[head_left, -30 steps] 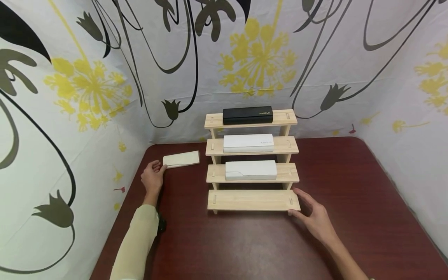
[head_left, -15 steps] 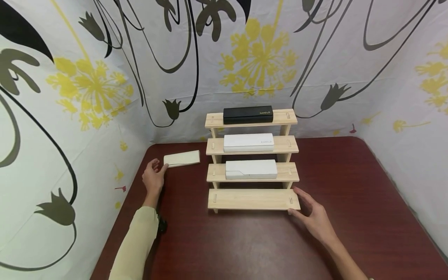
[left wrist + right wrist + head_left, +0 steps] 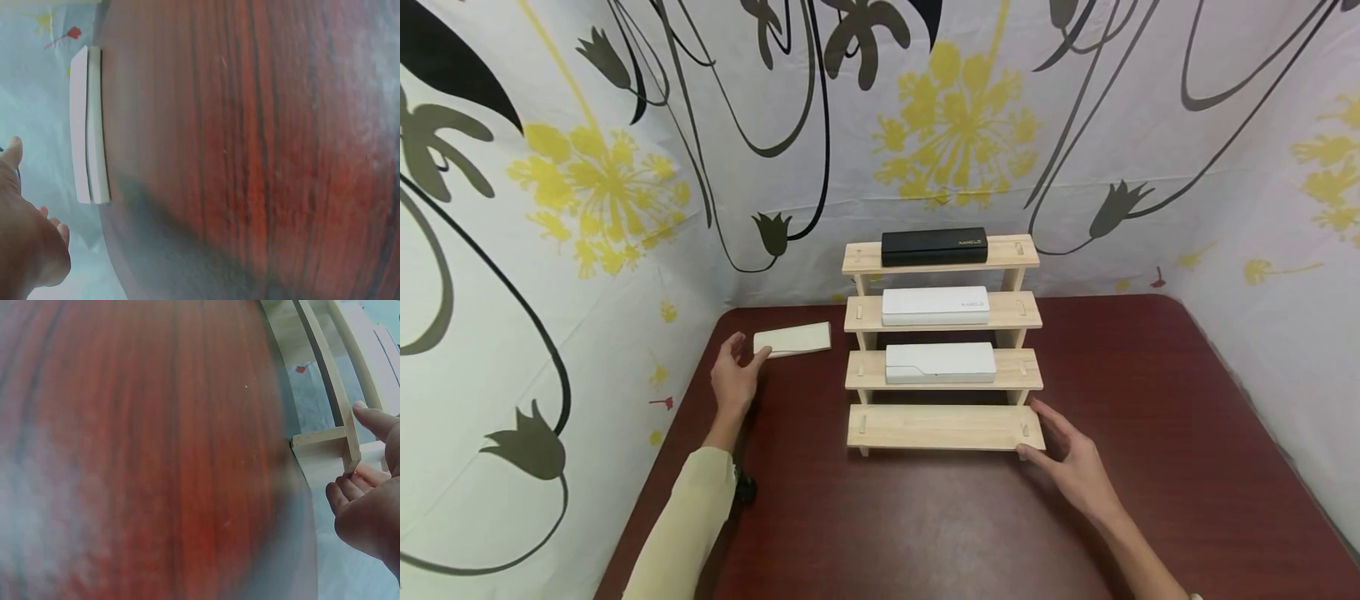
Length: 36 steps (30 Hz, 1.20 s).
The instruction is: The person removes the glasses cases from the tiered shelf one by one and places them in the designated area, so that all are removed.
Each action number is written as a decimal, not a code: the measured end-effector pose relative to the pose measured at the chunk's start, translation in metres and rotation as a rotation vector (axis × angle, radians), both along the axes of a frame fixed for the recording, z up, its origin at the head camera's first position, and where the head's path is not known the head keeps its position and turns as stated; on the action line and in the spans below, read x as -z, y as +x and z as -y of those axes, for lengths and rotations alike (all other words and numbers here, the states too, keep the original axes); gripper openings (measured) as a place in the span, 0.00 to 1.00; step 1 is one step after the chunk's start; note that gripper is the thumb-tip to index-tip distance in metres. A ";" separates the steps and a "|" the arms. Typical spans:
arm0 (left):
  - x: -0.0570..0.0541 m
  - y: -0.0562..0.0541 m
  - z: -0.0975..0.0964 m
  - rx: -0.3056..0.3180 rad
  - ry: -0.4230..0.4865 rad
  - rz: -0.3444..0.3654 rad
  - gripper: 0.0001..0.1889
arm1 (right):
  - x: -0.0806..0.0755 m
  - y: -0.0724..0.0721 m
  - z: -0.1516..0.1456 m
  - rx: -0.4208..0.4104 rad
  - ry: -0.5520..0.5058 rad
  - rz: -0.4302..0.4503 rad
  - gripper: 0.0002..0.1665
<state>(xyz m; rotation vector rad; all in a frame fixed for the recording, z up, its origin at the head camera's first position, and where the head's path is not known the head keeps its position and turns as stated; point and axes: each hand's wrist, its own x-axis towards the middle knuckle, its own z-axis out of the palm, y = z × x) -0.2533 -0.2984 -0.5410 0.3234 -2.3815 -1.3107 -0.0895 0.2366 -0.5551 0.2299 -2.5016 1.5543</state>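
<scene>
A cream flap-lidded glasses case (image 3: 797, 337) lies flat on the table at the far left. My left hand (image 3: 733, 379) is at its left end, fingers spread, with the thumb overlapping the near corner in the head view; the left wrist view shows a gap between this hand (image 3: 34, 240) and the case (image 3: 95, 125). At centre stands a four-tier wooden display stand (image 3: 946, 427). My right hand (image 3: 1078, 471) holds the right end of its lowest shelf between thumb and fingers. In the right wrist view, that hand (image 3: 372, 509) straddles the shelf's end (image 3: 352, 450).
On the stand's top tier sits a black glasses case (image 3: 934, 248). White glasses cases, an upper one (image 3: 936, 307) and a lower one (image 3: 940, 363), occupy the two middle tiers. The dark red table (image 3: 1150, 383) meets patterned cloth walls (image 3: 1075, 167) behind and at both sides.
My left hand has shifted slightly right, its thumb now overlapping the cream glasses case's near left corner. My right hand keeps its place on the stand. The head view has shifted slightly.
</scene>
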 end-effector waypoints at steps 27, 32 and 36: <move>-0.041 0.034 -0.060 0.258 0.098 -0.124 0.39 | -0.015 -0.014 0.001 0.003 -0.061 0.003 0.57; -0.047 0.041 -0.073 0.316 0.094 -0.144 0.39 | -0.021 -0.019 0.006 0.008 -0.091 0.011 0.58; -0.050 0.046 -0.083 0.373 0.116 -0.177 0.39 | -0.026 -0.021 0.010 0.008 -0.100 -0.001 0.58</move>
